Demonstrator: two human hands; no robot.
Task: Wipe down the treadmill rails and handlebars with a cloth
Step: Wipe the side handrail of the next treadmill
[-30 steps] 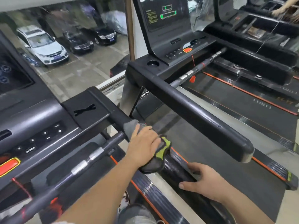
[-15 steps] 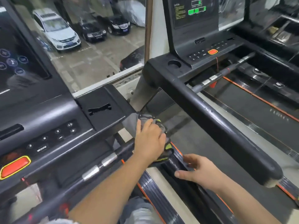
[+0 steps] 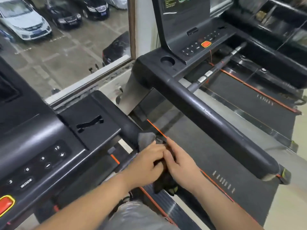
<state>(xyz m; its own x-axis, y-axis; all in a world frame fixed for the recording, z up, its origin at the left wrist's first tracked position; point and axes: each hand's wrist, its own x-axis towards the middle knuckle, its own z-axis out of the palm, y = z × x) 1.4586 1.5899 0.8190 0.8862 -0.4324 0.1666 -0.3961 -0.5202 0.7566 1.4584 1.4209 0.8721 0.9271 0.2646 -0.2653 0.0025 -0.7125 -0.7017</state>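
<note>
A grey and black cloth (image 3: 146, 138) with a green patch lies over the black right handrail (image 3: 127, 125) of the near treadmill. My left hand (image 3: 146, 161) presses down on the cloth, fingers curled over it. Touching it from the right, my right hand (image 3: 181, 163) lies against the same cloth, fingers extended along the rail. The cloth's dark lower end (image 3: 166, 185) hangs below both hands. The rail under my hands is hidden.
The near treadmill's console (image 3: 41, 156) with buttons and a red stop button (image 3: 5, 204) is at left. A second treadmill's long black handrail (image 3: 216, 123) crosses to the right, with its console (image 3: 196, 40) and belt (image 3: 249, 100) behind. A window (image 3: 66, 47) overlooks parked cars.
My right hand has moved up from the lower rail to join my left hand on the cloth. The view has shifted closer and to the right.
</note>
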